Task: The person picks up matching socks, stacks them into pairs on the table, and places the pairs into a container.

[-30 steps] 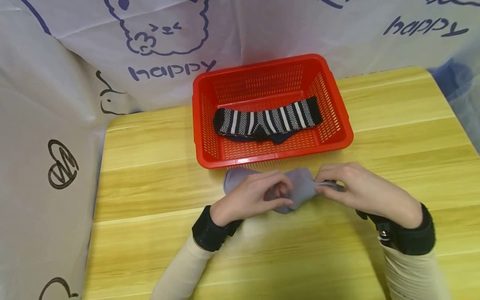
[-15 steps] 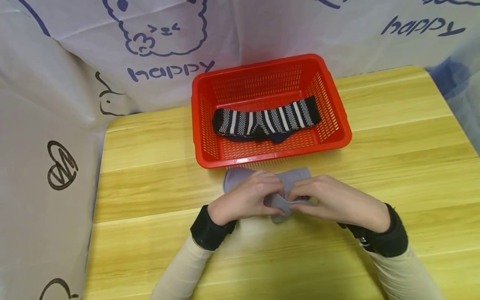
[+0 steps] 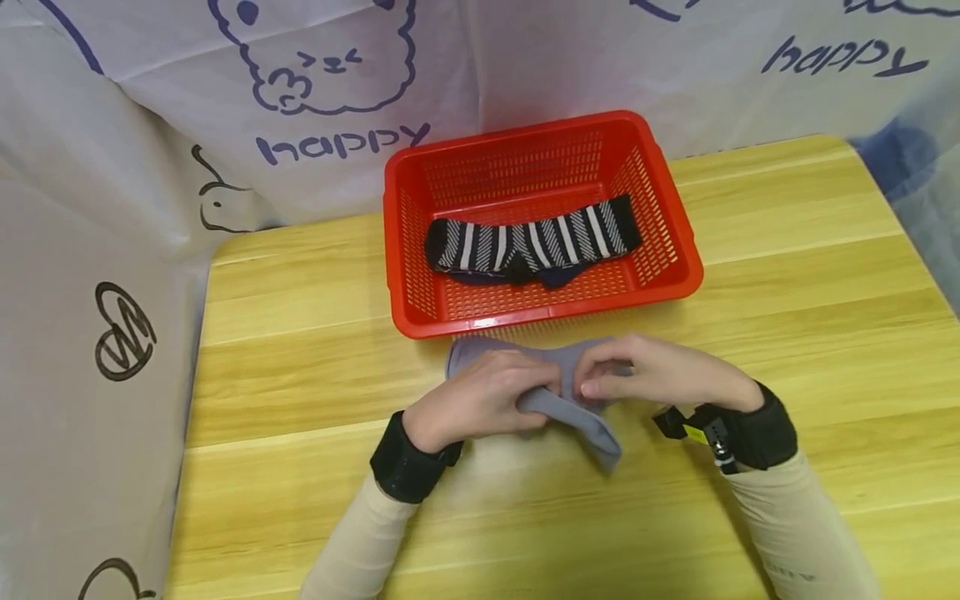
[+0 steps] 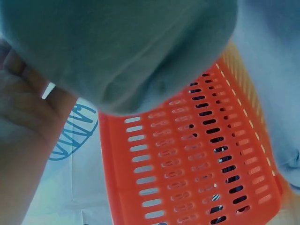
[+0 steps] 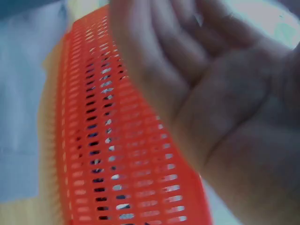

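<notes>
Grey socks [image 3: 483, 354] lie along the front of a red basket, partly covered by both hands. My left hand [image 3: 476, 404] pinches a folded grey sock end [image 3: 573, 417] between thumb and fingers; its free tip points toward the front right. Close up, this grey cloth [image 4: 122, 56] fills the top of the left wrist view. Over the right part of the socks, my right hand [image 3: 667, 375] has loosely bent fingers, fingertips right at the cloth. The right wrist view shows the right hand [image 5: 206, 89] with nothing in its palm.
The red basket [image 3: 547, 315] stands at the back of the wooden table [image 3: 300, 367]. Inside it lie black-and-white striped socks [image 3: 555, 237] over dark blue ones [image 3: 558, 276]. A printed white cloth [image 3: 337, 83] hangs behind and at the left.
My right hand first gripped the grey sock's right end, brought it left to my left hand, then let go. The left hand now holds that end, folded over toward the front.
</notes>
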Demonstrator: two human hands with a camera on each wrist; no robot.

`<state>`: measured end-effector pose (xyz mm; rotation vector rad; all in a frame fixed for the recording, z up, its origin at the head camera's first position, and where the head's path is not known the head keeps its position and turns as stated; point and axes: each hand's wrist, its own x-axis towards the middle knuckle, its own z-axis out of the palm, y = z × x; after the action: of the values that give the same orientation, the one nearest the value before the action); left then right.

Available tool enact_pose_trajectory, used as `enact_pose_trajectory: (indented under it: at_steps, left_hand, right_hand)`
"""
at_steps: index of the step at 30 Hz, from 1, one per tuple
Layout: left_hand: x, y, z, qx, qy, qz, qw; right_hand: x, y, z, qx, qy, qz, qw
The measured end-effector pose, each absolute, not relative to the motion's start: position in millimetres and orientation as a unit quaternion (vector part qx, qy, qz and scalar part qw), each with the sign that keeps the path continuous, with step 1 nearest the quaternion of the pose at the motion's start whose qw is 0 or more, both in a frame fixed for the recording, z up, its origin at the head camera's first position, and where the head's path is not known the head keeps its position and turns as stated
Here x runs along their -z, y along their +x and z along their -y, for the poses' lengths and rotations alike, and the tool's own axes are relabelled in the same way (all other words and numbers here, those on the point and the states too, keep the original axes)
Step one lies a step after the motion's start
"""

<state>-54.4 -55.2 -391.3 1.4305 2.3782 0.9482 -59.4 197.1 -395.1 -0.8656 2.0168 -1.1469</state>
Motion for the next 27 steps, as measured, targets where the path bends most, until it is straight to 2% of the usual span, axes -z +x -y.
enact_pose_trajectory:
  at_steps: [12,15,21,27]
  left_hand:
    - [385,-56,62,-0.340,0.460,-0.820,0.039]
    - [385,-56,65,-0.322,0.451,-0.832,0.037]
    - [383,-57,68,-0.280,0.437,-0.850,0.088]
    - [384,-59,72,-0.241,0.415,-0.855,0.197]
  right_hand:
    - [427,-74,-177,0.441,-0.302,-0.766,0.357]
    - [432,-76,-181,0.458,-0.290,-0.758,0.363]
    - [432,-76,-185,0.480,-0.283,-0.754,0.347]
    - [428,-75,-184,0.475,-0.277,-0.765,0.335]
